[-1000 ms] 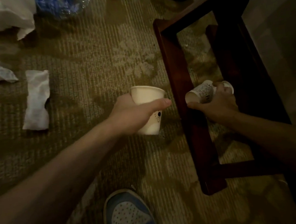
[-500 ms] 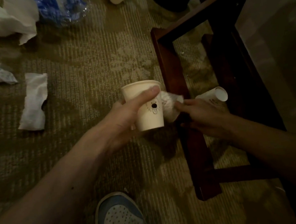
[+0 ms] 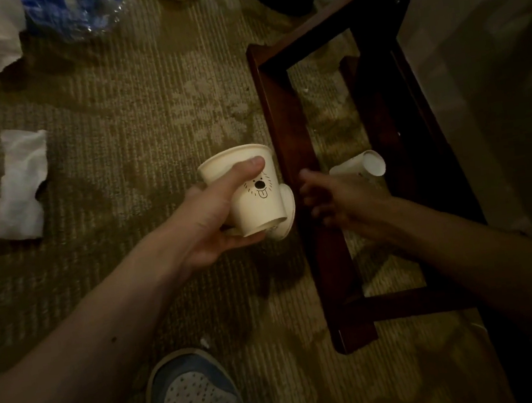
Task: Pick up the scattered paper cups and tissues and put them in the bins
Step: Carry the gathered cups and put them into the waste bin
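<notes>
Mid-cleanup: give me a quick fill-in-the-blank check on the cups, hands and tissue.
The printed paper cup is gripped by the ____ hand.
The loose cup lies on its ____, just beyond the right hand.
The flat tissue lies on the ____.
Missing words: left; side; carpet.

Left hand point(image 3: 213, 221) grips dog-face cup point(image 3: 254, 199); right hand point(image 3: 342, 198) loose, near fallen cup point(image 3: 360, 167)
</notes>
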`<action>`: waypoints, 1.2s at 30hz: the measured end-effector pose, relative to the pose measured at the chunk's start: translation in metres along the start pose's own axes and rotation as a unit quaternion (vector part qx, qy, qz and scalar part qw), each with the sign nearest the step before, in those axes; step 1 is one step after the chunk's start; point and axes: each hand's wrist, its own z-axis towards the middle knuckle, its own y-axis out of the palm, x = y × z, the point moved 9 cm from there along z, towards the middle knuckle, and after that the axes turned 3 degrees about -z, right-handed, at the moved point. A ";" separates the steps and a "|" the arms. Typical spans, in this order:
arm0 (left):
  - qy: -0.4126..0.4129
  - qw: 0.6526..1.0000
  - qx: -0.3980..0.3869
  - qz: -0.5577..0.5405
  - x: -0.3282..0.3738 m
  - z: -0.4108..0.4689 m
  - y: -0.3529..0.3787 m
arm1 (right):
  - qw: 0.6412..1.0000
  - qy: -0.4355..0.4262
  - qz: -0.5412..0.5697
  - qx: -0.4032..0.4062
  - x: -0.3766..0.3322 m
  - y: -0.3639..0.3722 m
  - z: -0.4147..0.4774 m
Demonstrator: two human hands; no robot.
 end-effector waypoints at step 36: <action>0.214 0.964 0.068 0.142 0.170 -0.219 0.008 | 0.941 -0.268 -0.138 0.156 -0.227 0.028 -0.160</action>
